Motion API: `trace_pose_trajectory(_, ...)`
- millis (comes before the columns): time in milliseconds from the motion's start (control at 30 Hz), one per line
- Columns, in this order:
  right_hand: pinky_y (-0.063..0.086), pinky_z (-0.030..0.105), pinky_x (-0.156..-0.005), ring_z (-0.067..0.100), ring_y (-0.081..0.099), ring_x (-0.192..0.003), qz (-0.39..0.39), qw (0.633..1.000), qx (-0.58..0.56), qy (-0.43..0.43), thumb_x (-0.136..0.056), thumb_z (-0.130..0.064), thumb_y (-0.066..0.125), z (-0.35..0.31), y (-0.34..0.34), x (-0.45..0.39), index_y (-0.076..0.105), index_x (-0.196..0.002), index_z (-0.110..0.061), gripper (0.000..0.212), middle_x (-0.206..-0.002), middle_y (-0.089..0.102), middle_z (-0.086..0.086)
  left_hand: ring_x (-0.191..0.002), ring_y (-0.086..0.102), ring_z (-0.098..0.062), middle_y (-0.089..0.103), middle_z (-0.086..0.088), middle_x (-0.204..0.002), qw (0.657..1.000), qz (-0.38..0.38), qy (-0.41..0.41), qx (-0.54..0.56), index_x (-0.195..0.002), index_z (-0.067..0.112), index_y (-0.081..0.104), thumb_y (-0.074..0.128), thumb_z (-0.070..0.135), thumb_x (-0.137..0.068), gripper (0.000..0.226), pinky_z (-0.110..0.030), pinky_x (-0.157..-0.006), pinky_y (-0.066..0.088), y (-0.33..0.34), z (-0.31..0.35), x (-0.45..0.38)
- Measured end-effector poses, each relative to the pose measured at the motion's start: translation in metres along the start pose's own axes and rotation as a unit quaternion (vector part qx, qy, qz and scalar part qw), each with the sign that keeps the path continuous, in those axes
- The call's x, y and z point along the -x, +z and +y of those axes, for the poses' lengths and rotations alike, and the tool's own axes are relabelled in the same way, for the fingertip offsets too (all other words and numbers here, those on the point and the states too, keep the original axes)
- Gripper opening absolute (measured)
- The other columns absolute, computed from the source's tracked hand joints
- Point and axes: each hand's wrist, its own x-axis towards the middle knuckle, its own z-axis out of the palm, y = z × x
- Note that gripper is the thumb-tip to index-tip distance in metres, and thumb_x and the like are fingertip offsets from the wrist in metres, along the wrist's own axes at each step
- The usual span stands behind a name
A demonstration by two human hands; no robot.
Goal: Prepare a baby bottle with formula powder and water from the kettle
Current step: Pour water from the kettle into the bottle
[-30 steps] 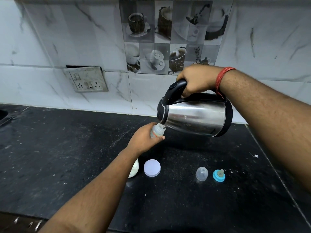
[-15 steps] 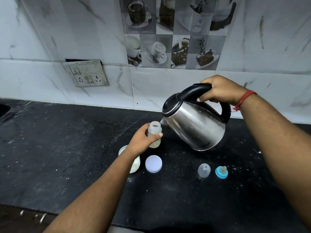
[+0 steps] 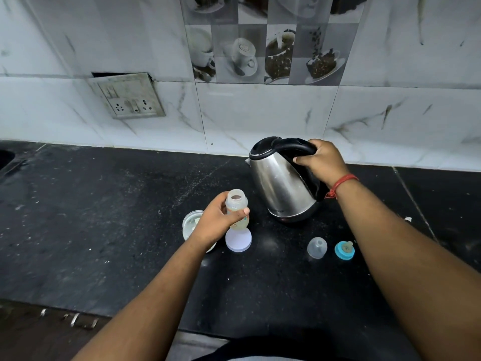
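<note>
From the head view, the steel kettle (image 3: pixel 282 183) sits upright, or nearly so, on the black counter (image 3: pixel 104 217) close to the marble-tiled wall (image 3: pixel 260 113), its spout pointing left. The right hand (image 3: pixel 318 161) is wrapped around the kettle's black handle, with a red thread (image 3: pixel 341 183) on the wrist. Just left of and in front of the kettle, the left hand (image 3: pixel 216 220) grips the open baby bottle (image 3: pixel 236 208) around its body, mouth up; whether its base touches the counter cannot be told. A white round lid (image 3: pixel 238 241) lies directly in front of the bottle, and an open formula jar (image 3: pixel 191 225) shows behind the left wrist. In front of the kettle, to its right, lie a clear cap (image 3: pixel 317 247) and a blue ring with teat (image 3: pixel 345 250), side by side. A socket plate (image 3: pixel 127 96) sits on the wall, well to the kettle's left.
</note>
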Motion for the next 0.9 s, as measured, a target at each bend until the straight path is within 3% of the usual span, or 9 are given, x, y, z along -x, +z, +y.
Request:
trace_pose_trajectory(200,0.056,0.034,-0.076,0.017,0.067,-0.073,0.029,0.998,-0.058,0.024,-0.076,-0.014,0.08,0.018,0.025,0.001,0.068,-0.084,-0.023,0.017,-0.078,0.071,-0.003,-0.112,0.07,-0.016,0.075,0.008,-0.115,1.0,-0.017,0.018,-0.012,-0.122,0.03,0.066,0.085,0.041,-0.075,0.052,-0.035,-0.097,0.057,0.004,0.011,0.0)
trace_pose_trajectory(367,0.054,0.028,-0.07,0.008,0.068,-0.071,0.03,0.995,-0.092,0.033,-0.079,-0.011,0.081,0.033,0.025,0.0,0.068,-0.085,-0.026,0.021,-0.079,0.071,-0.007,-0.109,0.071,-0.011,0.076,0.01,-0.114,1.0,-0.011,0.022,-0.005,-0.121,0.032,0.066,0.086,0.031,-0.08,0.045,-0.029,-0.091,0.056,0.003,0.014,0.0)
trace_pose_trajectory(500,0.052,0.025,-0.074,0.01,0.068,-0.078,0.017,0.994,-0.104,0.037,-0.08,-0.007,0.081,0.043,0.013,-0.003,0.068,-0.088,-0.027,0.025,-0.084,0.071,-0.007,-0.107,0.071,-0.007,0.076,0.014,-0.113,0.999,-0.004,0.03,-0.012,-0.118,0.036,0.066,0.086,0.036,-0.077,0.046,-0.026,-0.091,0.056,0.008,0.017,0.0)
trace_pose_trajectory(800,0.048,0.026,-0.076,0.013,0.065,-0.086,0.035,0.995,-0.056,0.071,-0.085,-0.017,0.079,0.066,-0.002,-0.009,0.064,-0.09,-0.028,0.02,-0.09,0.069,-0.007,-0.106,0.07,-0.006,0.075,0.018,-0.112,0.998,-0.031,0.037,-0.041,-0.115,0.042,0.065,0.087,0.025,-0.084,0.041,-0.035,-0.097,0.056,0.029,0.017,-0.004)
trace_pose_trajectory(900,0.046,0.028,-0.083,0.02,0.066,-0.094,0.023,0.995,-0.023,0.095,-0.087,-0.021,0.078,0.078,-0.003,-0.007,0.065,-0.103,-0.022,0.02,-0.097,0.07,-0.001,-0.108,0.07,-0.009,0.075,0.016,-0.112,0.998,-0.041,0.034,-0.043,-0.116,0.04,0.066,0.087,0.023,-0.085,0.041,-0.041,-0.099,0.057,0.037,0.018,-0.006)
